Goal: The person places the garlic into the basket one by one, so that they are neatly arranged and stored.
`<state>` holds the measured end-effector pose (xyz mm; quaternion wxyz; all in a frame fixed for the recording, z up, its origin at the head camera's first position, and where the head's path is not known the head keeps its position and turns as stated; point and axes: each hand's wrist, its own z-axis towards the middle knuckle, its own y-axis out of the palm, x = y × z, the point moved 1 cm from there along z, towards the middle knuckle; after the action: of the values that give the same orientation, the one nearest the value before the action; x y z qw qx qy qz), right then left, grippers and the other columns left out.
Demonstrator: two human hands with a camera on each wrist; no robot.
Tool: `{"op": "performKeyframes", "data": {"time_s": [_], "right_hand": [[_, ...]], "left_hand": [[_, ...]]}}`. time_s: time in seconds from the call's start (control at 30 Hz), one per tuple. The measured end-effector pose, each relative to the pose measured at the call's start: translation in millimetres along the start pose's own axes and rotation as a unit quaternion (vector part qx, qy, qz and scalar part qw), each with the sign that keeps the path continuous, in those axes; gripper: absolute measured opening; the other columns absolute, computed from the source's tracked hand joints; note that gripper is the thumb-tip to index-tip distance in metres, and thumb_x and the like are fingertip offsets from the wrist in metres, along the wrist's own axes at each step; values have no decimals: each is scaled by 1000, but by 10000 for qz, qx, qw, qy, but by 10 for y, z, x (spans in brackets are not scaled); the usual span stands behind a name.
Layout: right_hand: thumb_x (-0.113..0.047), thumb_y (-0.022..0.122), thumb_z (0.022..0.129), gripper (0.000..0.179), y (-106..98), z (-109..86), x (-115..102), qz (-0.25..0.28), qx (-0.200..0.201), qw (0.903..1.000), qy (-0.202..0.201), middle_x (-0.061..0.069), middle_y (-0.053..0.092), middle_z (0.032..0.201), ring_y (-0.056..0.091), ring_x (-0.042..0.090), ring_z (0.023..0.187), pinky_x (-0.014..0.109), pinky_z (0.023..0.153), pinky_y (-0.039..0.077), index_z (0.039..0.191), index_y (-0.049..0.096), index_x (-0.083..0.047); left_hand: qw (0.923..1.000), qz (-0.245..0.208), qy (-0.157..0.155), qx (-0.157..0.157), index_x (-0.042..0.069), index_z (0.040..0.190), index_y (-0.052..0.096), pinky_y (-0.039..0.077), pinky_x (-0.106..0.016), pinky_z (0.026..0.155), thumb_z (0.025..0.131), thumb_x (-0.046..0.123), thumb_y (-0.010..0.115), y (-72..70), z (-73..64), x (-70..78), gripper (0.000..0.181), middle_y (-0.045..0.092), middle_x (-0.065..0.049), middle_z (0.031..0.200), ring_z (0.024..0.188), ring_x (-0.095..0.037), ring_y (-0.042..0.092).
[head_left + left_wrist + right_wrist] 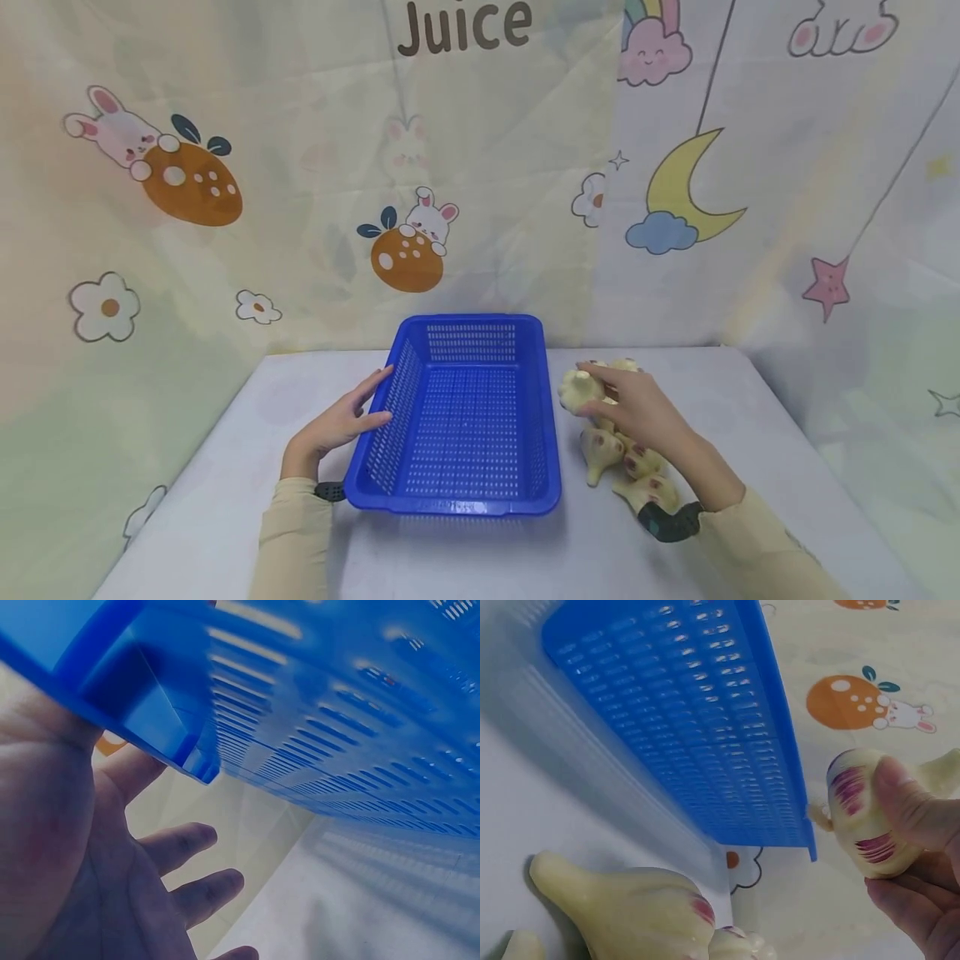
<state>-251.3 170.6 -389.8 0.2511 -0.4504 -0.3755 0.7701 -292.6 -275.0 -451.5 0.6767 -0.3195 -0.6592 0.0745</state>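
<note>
My right hand (647,410) grips a garlic bulb (855,817) between thumb and fingers, just right of a blue plastic basket (550,425). The held bulb is pale cream with purple streaks, and it is raised off the table. Several more garlic bulbs (602,450) lie on the table below and around this hand, some partly hidden by it. On the basket's left side, my left hand (337,425) rests at the rim with its fingers spread. Seen from the left wrist, the rim crosses over the palm and the fingers (206,896) extend loosely outside.
The basket stands in the middle of a white table (450,567), and only its slotted floor shows inside. Behind the table hangs a cloth backdrop (495,167) printed with rabbits, flowers and a moon. A dark wrist strap (670,522) sits on the right forearm.
</note>
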Motion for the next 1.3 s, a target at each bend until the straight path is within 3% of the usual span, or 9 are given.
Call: {"op": "performKeyframes", "data": {"time_s": [0.13, 0.23, 0.43, 0.53, 0.73, 0.9, 1.13, 1.3], "right_hand": [[-27, 75, 78, 60, 36, 103, -35, -38, 15, 10000, 63, 17, 67, 118, 66, 32, 104, 47, 91, 51, 132, 56, -6], [-31, 74, 79, 60, 51, 199, -66, 39, 33, 9998, 170, 17, 64, 122, 64, 33, 108, 53, 92, 48, 132, 56, -9], [-25, 70, 85, 57, 64, 429, -105, 598, -105, 9974, 379, 19, 60, 128, 61, 35, 114, 41, 80, 57, 136, 52, -6], [-23, 68, 87, 57, 92, 543, -118, 763, -218, 9962, 356, 21, 57, 131, 58, 36, 116, 40, 84, 55, 137, 49, -3], [-23, 66, 89, 55, 166, 752, -176, 766, -282, 9966, 76, 21, 56, 132, 57, 37, 118, 43, 92, 52, 136, 49, 0], [-24, 64, 91, 57, 261, 936, -185, 1087, -626, 9920, -101, 22, 53, 135, 54, 36, 122, 45, 98, 48, 138, 45, 2], [-25, 62, 92, 55, 367, 1200, -179, 1200, -887, 9888, 41, 18, 55, 135, 52, 34, 125, 46, 102, 44, 139, 46, -2], [-24, 63, 92, 51, 470, 1375, -192, 1679, -852, 9819, 177, 16, 57, 133, 53, 31, 126, 46, 104, 43, 137, 49, -4]], "left_hand": [[10000, -17, 28, -8, 39, 150, 19, 9, -70, 109, 88, 35, 64, 4, 2, 10, 77, 3, -9, 161, 147, -38, 0], [10000, -55, 27, -9, 40, 150, 19, 10, -69, 110, 89, 35, 64, 5, -5, 10, 76, 4, -8, 161, 147, -38, 0], [9978, -561, 240, -249, 37, 151, 17, 20, -67, 109, 91, 28, 61, 18, 2, 0, 75, 7, -7, 161, 146, -42, 8], [9968, -695, 218, -332, 38, 151, 16, 24, -67, 107, 92, 28, 61, 27, 5, -28, 75, 7, -6, 161, 145, -43, 11], [9978, -611, 18, -254, 47, 148, 17, 23, -68, 108, 90, 31, 63, 27, 8, -65, 75, 7, 0, 162, 146, -40, 8], [9981, -547, 33, -281, 45, 149, 15, 21, -68, 108, 91, 32, 62, 10, 7, -50, 76, 5, -1, 162, 147, -41, 6], [9979, -561, 20, -324, 45, 149, 16, 20, -68, 108, 91, 31, 62, 10, 28, -44, 76, 5, -1, 162, 147, -40, 5], [9985, -469, 46, -273, 44, 149, 16, 17, -67, 110, 91, 31, 63, 0, 22, -58, 76, 6, -1, 162, 147, -39, 4]]}}
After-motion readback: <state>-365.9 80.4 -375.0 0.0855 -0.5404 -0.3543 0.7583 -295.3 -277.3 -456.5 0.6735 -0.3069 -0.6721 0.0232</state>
